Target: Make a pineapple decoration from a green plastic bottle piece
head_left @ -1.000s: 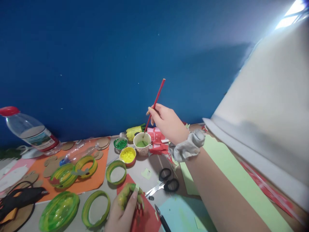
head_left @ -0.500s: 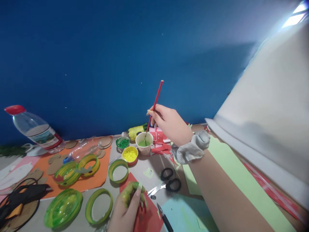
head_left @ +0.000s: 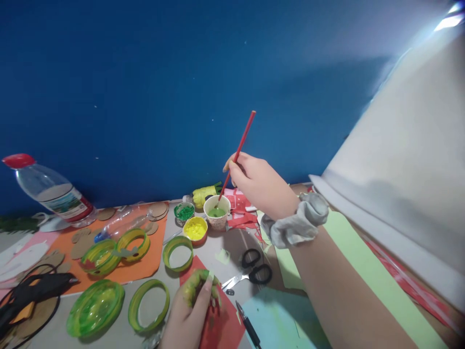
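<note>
My right hand [head_left: 263, 182] pinches a red-handled paintbrush [head_left: 242, 140], its lower end dipped in greenish water inside a paper cup [head_left: 218, 224]. Just left of that cup stand a small cup of green paint [head_left: 184, 213] and one of yellow paint [head_left: 195, 230]. Low in the view, my left hand [head_left: 192, 305] is curled over red paper [head_left: 227, 322], thumb against fingers that are smeared green and yellow. What it holds, if anything, I cannot make out. Green-yellow painted plastic rings [head_left: 135, 308] lie left of it.
Black-handled scissors [head_left: 254, 274] and a black pen [head_left: 249, 325] lie right of my left hand. Further left are a green-painted bottle base [head_left: 95, 310], a black glue gun [head_left: 47, 283], orange paper [head_left: 152, 264] and a red-capped bottle [head_left: 61, 198]. A blue wall [head_left: 145, 97] rises behind.
The paintbrush leans further right, and my right hand has shifted slightly right. The water in the cup looks a deeper green. My left hand stays almost where it was.
</note>
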Demonstrator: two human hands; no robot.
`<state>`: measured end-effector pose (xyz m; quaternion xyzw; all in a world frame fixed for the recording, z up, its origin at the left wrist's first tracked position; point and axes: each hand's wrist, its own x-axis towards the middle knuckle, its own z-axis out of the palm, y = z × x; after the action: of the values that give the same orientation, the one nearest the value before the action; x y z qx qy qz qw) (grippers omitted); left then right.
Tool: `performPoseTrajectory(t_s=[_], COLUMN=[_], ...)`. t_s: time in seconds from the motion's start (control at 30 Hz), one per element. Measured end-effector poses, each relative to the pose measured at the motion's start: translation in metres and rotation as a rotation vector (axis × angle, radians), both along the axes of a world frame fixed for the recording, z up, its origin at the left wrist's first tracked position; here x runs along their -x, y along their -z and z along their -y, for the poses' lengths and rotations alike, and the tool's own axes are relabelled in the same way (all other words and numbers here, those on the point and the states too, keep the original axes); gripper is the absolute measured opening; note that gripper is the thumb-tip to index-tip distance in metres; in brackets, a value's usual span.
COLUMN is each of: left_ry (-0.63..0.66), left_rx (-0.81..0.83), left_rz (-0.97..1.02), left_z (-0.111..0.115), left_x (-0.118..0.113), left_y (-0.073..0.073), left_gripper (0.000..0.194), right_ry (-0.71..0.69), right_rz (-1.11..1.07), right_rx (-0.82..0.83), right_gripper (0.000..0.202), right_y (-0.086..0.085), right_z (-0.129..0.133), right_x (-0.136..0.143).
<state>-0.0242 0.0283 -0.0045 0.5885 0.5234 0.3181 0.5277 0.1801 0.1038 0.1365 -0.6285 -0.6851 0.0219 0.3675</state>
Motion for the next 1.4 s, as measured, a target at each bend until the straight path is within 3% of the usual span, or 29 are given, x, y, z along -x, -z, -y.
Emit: performPoseTrajectory(t_s=[0.63,0.9,1.23,1.4], left_ry=[0.073,-0.045,0.028,0.005], left_rx=[0.011,0.020,0.041,0.015], left_rz=[-0.008,0.029,-0.027,0.032], left_z=[-0.0001,0.0039,0.0022,0.0031], left_x=[0.0016,-0.0038,-0.0008,-0.0025], left_y=[-0.0033,-0.0057,-0.0073,-0.0077], left_gripper=[0.039,0.035,0.039,0.033], right_ry=[0.010,-0.006,-0.025,-0.026], right_rz=[-0.014,-0.016,-0.016,0.006], right_rx=[0.030,0.017,0.010,-0.004], right_gripper=[0.022,0.020,0.020,0.019], right_y=[0.0018,-0.0007,0.0011,-0.0001], right_z=[0.0000,0.0018,0.0017,0.0015], right_x=[-0.0019,0.0004,0.0005,0.0027])
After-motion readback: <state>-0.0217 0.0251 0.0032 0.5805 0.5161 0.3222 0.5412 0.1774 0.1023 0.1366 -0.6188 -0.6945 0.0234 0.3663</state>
